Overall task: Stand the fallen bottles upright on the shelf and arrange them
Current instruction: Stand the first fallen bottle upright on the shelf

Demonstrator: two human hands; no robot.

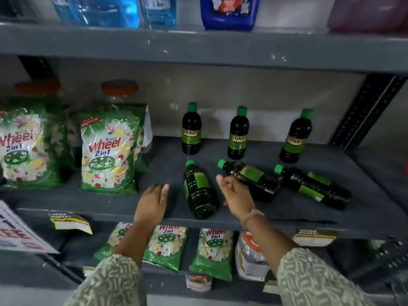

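Three dark bottles with green caps stand upright at the back of the grey shelf [331,219]: one on the left [191,129], one in the middle [238,133], one on the right [295,138]. Three more lie on their sides in front: a left one [199,191], a middle one [254,177] and a right one [313,186]. My left hand [152,206] rests flat on the shelf, left of the fallen left bottle, holding nothing. My right hand [236,195] hovers between the left and middle fallen bottles, fingers loosely curled, gripping nothing.
Green detergent packets [108,151] stand on the left of the same shelf, with orange-lidded jars [119,89] behind. The shelf above holds blue liquid containers [229,12]. More packets [212,252] sit on the shelf below. A dark upright post [364,111] bounds the right side.
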